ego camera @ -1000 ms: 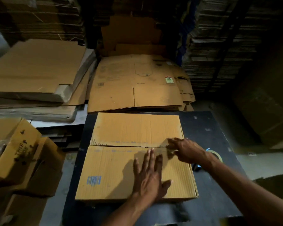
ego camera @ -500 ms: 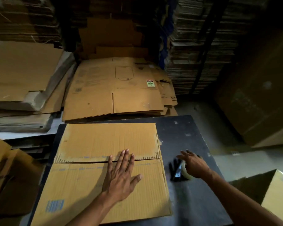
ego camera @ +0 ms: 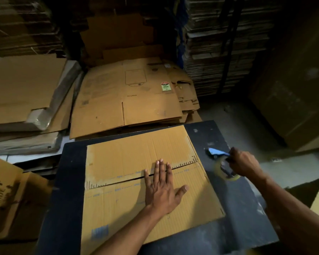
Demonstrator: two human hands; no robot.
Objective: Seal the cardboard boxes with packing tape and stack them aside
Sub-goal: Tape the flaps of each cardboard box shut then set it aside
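Dim warehouse storage surrounds a black table [ego camera: 63, 208], whose near edge runs out of the bottom of the view. One cardboard box [ego camera: 136, 181] lies on that surface with its two top flaps folded shut; it covers most of the middle and left part and hangs past the near edge. Its long axis runs from the left edge toward the right edge, and the seam [ego camera: 129, 179] between the flaps follows that axis, rising slightly to the right. What the box contains cannot be seen. The left hand [ego camera: 162, 188] presses flat across the seam near its middle, fingers straight and pointing away, thumb spread to the right. Near the right edge, just beside the box's right end, the right hand [ego camera: 244, 163] grips a tape dispenser [ego camera: 221, 162], fingers curled round its handle; one roll of clear tape [ego camera: 223, 171] sits in it, and its blue front part [ego camera: 216, 151] points toward the far left. Whether the dispenser touches the table cannot be told. At the near left, off the table, stands a printed carton [ego camera: 2, 192] marked "THIS SIDE". Beyond the far edge lies a pile of flattened boxes [ego camera: 129, 100], its top sheet bearing one green and red label [ego camera: 165, 86]. To the far left lies another flat stack [ego camera: 24, 92], partly wrapped in film. Behind, tall bundles of corrugated sheets [ego camera: 219, 48] rise into the dark.
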